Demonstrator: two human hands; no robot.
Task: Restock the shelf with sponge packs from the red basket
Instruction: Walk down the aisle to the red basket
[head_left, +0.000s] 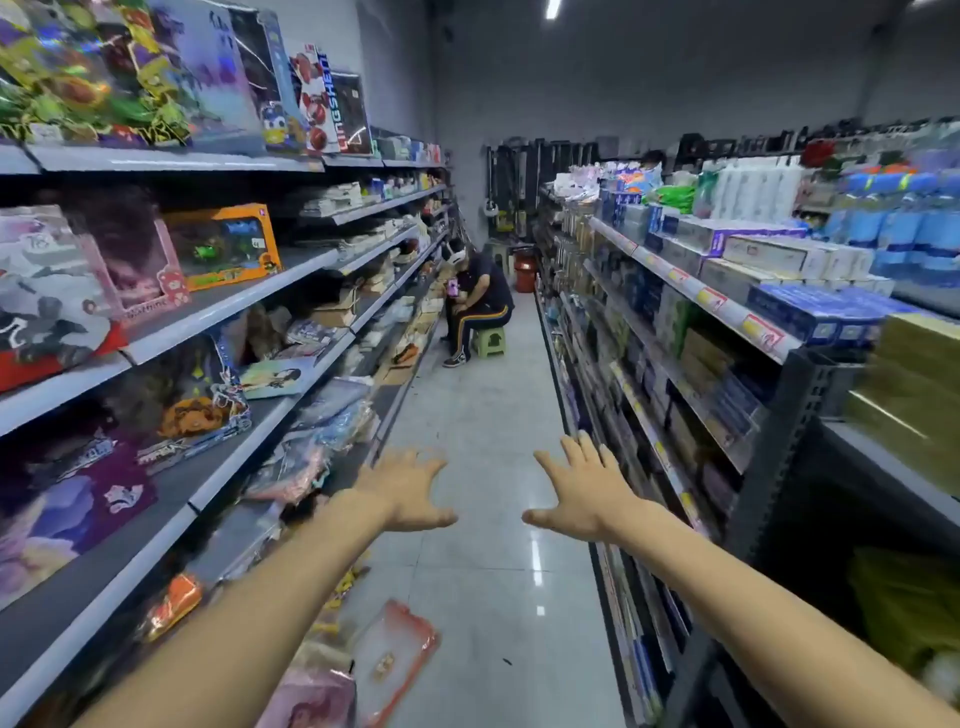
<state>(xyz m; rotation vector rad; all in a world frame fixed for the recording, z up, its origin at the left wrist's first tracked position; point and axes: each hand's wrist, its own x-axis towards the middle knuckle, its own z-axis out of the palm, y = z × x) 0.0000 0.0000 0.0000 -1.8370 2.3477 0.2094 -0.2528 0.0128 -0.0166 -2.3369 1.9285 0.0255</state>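
Observation:
Both my arms reach forward down a shop aisle. My left hand (408, 491) is spread open with the palm down over the tiled floor and holds nothing. My right hand (584, 493) is open in the same way, a little apart from the left one, close to the right-hand shelf (696, 304). No red basket and no sponge packs can be made out. A yellow-green blurred mass (909, 613) lies low at the far right, and I cannot tell what it is.
Toy boxes fill the left shelves (234, 299); boxed goods and tissue packs fill the right ones. A person (480, 304) sits on a small green stool (488, 340) far down the aisle. A red bin (524, 273) stands at the end. An orange-edged packet (395, 660) lies on the floor.

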